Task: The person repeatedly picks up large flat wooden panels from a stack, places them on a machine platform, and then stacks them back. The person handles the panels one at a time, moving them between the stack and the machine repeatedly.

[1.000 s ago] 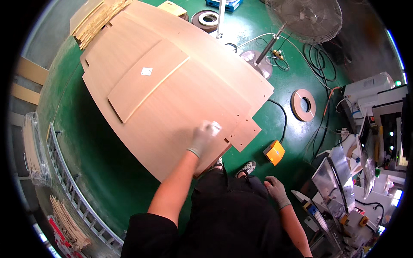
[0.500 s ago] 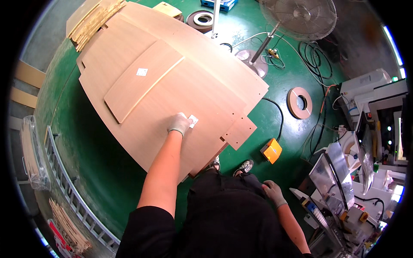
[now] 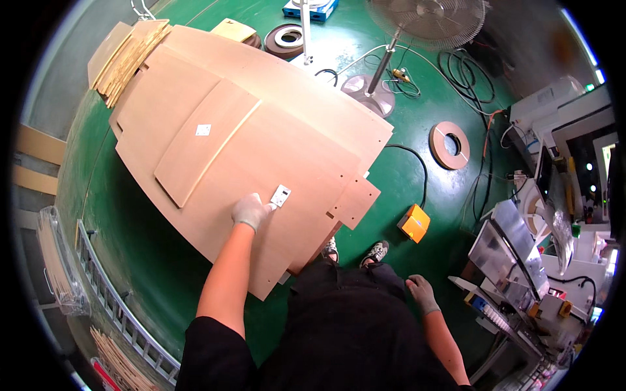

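Note:
My left hand [image 3: 250, 211], in a pale glove, reaches over the stacked wood-coloured panels [image 3: 306, 156]. Its fingertips are closed at the lower left corner of a small white label [image 3: 281, 195] with dark print. The label lies on or just over the top panel's surface; I cannot tell which. A smaller curved panel [image 3: 189, 156] rests on the big one and bears another white label [image 3: 203, 130]. My right hand [image 3: 422, 292], also gloved, hangs low beside my body over the floor. Its fingers are loosely bent and a little apart, with nothing visible in them.
An orange foot pedal [image 3: 414, 223] with a black cable and a roll of edge banding [image 3: 450, 145] lie on the green floor. A pedestal fan [image 3: 427, 16] stands beyond. Machinery [image 3: 505, 260] lines the right. Wooden strips [image 3: 130, 62] lie at the far left; a metal ladder-like frame [image 3: 120, 303] is nearer.
My left hand has drawn back toward me and leftward, uncovering more of the white label. The whole view has shifted slightly. My right hand stays low at my side.

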A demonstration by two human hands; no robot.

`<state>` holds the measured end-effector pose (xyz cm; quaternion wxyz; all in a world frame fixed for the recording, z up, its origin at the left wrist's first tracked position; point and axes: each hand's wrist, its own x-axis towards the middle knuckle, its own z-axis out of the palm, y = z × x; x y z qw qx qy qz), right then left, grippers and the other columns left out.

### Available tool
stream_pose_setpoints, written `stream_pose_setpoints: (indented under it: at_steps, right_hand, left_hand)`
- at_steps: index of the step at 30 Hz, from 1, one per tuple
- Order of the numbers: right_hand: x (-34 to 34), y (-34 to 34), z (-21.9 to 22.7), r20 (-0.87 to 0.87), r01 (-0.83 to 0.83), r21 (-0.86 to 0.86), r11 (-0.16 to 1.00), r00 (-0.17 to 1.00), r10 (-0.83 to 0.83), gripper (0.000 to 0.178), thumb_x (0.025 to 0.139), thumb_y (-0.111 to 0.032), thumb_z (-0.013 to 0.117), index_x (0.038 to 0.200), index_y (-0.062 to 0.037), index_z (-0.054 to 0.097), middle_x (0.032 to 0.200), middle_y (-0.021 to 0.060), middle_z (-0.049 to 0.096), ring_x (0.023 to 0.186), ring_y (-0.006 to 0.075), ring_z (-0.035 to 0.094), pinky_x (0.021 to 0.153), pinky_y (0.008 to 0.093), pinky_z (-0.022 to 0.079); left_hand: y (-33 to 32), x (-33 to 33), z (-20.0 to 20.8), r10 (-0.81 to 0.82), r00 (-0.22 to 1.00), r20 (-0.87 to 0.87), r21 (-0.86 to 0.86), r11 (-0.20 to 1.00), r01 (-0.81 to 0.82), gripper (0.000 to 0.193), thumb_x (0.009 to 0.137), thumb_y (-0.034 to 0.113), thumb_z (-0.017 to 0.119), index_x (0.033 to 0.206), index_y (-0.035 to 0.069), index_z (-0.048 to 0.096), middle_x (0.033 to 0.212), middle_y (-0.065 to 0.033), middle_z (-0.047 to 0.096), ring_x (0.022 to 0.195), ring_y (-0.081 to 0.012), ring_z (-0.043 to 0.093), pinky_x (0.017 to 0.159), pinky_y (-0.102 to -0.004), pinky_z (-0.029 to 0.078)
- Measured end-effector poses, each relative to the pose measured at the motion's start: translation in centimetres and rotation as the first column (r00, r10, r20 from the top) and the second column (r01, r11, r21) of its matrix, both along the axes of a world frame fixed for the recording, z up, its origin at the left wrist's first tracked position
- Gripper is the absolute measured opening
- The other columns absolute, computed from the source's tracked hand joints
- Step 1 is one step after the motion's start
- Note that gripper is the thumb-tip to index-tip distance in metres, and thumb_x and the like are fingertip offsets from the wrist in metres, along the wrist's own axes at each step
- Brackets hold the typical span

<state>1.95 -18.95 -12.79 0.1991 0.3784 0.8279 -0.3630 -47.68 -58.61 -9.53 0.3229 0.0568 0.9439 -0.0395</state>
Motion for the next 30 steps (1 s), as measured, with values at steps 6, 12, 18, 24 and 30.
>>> stream_pose_setpoints:
  at_steps: [6,12,18,24,30]
  right_hand:
    - [4.2,-0.5,-0.8,0.112,0.086,-0.077,0.993,0.991,-0.078,0.034,0.1,-0.03,0.07,0.12,-0.0023,0.074,0.12,0.0185,0.075,0.115,0.0357,0.072,0.099,0.0426,0.056]
    - [3.1,0.5,-0.8,0.075,0.033,-0.052,0.998,0.997,-0.029,0.032,0.102,-0.029,0.069,0.118,-0.0021,0.075,0.119,0.0183,0.075,0.116,0.036,0.071,0.099,0.0431,0.055]
    - [-2.5,2.0,-0.2,-0.04,-0.094,-0.006,0.996,0.995,0.093,0.033,0.1,-0.029,0.07,0.119,-0.0022,0.074,0.118,0.0179,0.075,0.114,0.0354,0.071,0.099,0.0414,0.055]
    - [-5.2,2.7,1.1,-0.118,-0.08,-0.056,0.995,0.99,0.073,0.035,0.101,-0.031,0.07,0.121,-0.0023,0.073,0.12,0.0175,0.075,0.115,0.035,0.071,0.099,0.0411,0.055]
    - [-1.5,2.8,-1.0,-0.014,-0.064,-0.065,0.996,0.998,0.063,0.034,0.101,-0.031,0.069,0.12,-0.0035,0.074,0.12,0.0174,0.075,0.116,0.0351,0.071,0.1,0.0422,0.055]
  left_hand:
    - [3.7,6.3,-2.1,-0.149,0.94,-0.306,0.268,0.934,0.235,0.079,0.095,0.054,0.07,0.154,0.006,0.049,0.17,-0.0201,0.039,0.158,-0.0362,0.035,0.126,-0.0511,0.031]
    - [7.0,7.5,-2.9,-0.011,0.987,-0.162,0.255,0.966,0.053,0.102,0.098,0.063,0.059,0.171,0.003,0.022,0.18,-0.0174,0.019,0.166,-0.0327,0.017,0.135,-0.0499,0.011]
    - [7.9,5.9,-2.3,-0.019,0.988,-0.152,0.189,0.981,0.048,0.105,0.098,0.067,0.054,0.172,0.002,0.018,0.181,-0.0155,0.015,0.167,-0.0326,0.012,0.135,-0.0505,0.006]
    - [4.2,10.1,-3.3,-0.062,0.98,-0.189,0.244,0.964,0.108,0.102,0.099,0.063,0.056,0.171,0.001,0.02,0.181,-0.0165,0.014,0.167,-0.0338,0.009,0.135,-0.0519,0.002]
    - [0.9,11.8,-1.9,-0.089,0.985,-0.148,0.312,0.941,0.132,0.099,0.098,0.06,0.058,0.17,0.0,0.025,0.179,-0.0187,0.02,0.166,-0.0352,0.015,0.135,-0.0526,0.005]
